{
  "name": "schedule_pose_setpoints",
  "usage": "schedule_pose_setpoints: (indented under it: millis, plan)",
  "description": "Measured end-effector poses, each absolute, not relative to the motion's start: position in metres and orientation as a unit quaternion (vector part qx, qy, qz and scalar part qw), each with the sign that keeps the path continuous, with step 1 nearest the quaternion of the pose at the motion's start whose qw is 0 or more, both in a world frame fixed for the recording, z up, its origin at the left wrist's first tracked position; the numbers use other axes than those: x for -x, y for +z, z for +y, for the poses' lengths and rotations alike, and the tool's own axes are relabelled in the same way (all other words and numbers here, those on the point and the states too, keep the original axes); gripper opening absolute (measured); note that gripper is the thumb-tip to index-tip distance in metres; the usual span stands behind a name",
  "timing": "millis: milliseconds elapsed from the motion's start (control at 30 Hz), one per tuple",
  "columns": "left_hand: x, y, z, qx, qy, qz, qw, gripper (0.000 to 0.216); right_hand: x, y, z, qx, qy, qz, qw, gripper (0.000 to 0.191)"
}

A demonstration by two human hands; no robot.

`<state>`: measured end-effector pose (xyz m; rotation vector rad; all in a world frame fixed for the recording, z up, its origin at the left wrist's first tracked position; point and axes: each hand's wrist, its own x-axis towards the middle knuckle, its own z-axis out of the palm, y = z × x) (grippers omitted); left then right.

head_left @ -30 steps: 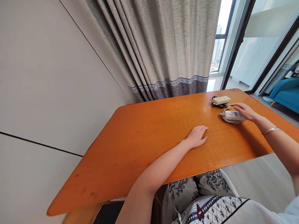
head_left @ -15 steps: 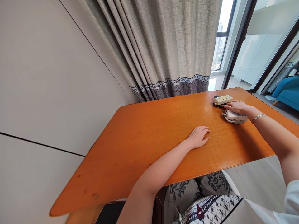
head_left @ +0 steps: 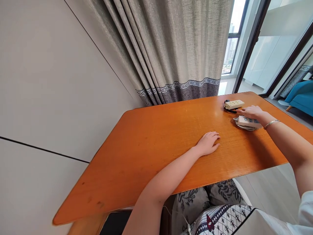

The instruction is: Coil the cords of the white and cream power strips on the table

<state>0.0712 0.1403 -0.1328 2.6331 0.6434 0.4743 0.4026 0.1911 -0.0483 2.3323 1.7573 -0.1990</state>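
Observation:
My left hand lies flat on the orange-brown wooden table, fingers spread and holding nothing. At the table's right end, my right hand is just above a white power strip and hides part of it. Its fingers point left, stretched out, with nothing visible in them. Whether they touch the strip I cannot tell. The white strip's pale cord lies coiled under and around it. Just beyond my right fingertips sits a cream power strip with a black cord and plug.
Grey curtains hang along the table's far edge, beside a pale wall panel on the left. A glass door with a dark frame stands behind the right end. A blue armchair is at the far right.
My right hand has lifted slightly, so more of the white power strip's top shows. My left hand stays where it was, and both strips keep their places.

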Motion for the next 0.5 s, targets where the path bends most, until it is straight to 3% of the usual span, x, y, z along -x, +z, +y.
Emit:
schedule_pose_setpoints:
  millis: [500]
  plan:
    - [-0.072,-0.131,0.139,-0.943,0.153,0.232,0.182,0.039,-0.418,-0.046,0.176,-0.820,-0.075,0.560,0.089,0.066]
